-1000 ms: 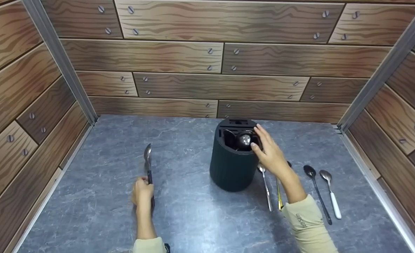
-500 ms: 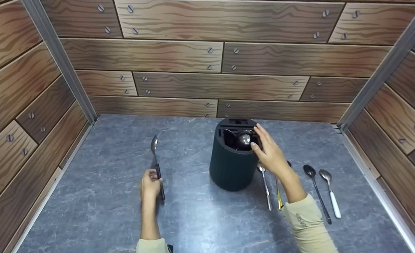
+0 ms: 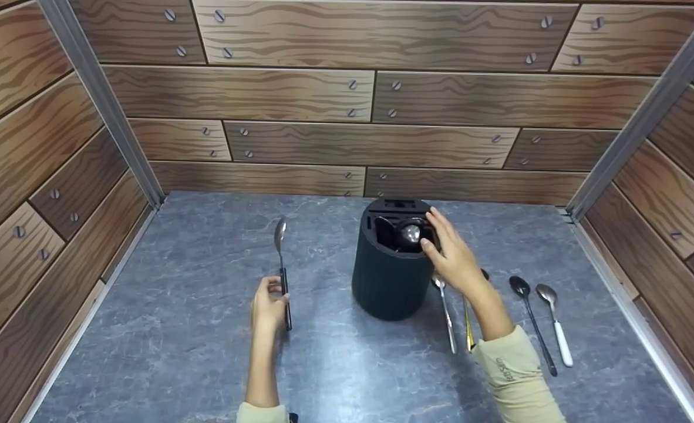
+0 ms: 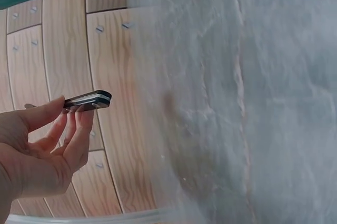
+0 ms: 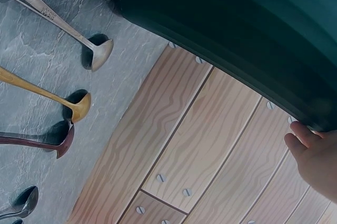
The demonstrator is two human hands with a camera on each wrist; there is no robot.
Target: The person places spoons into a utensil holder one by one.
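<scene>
My left hand (image 3: 269,308) pinches a spoon (image 3: 280,235) by its black handle, thumb on one side and fingers on the other. The metal bowl points toward the back wall. In the left wrist view, the handle's end (image 4: 97,99) sticks out past the fingertips, above the table. A dark green utensil holder (image 3: 388,288) stands upright right of centre, with a shiny rounded metal piece (image 3: 410,234) inside its black opening. My right hand (image 3: 457,264) rests on the holder's right rim with fingers extended. In the right wrist view, its fingertips meet the holder's edge (image 5: 237,40).
Several spoons lie right of the holder: a silver one (image 3: 447,320), a gold-handled one (image 3: 468,329) partly behind my right forearm, a black one (image 3: 535,329) and a white-handled one (image 3: 560,341). Wood-patterned walls (image 3: 300,141) enclose the grey marbled table (image 3: 177,352).
My left hand has lifted the black-handled spoon and carried it rightward and a little toward the back wall, nearer the holder. My right hand and the holder have stayed in place.
</scene>
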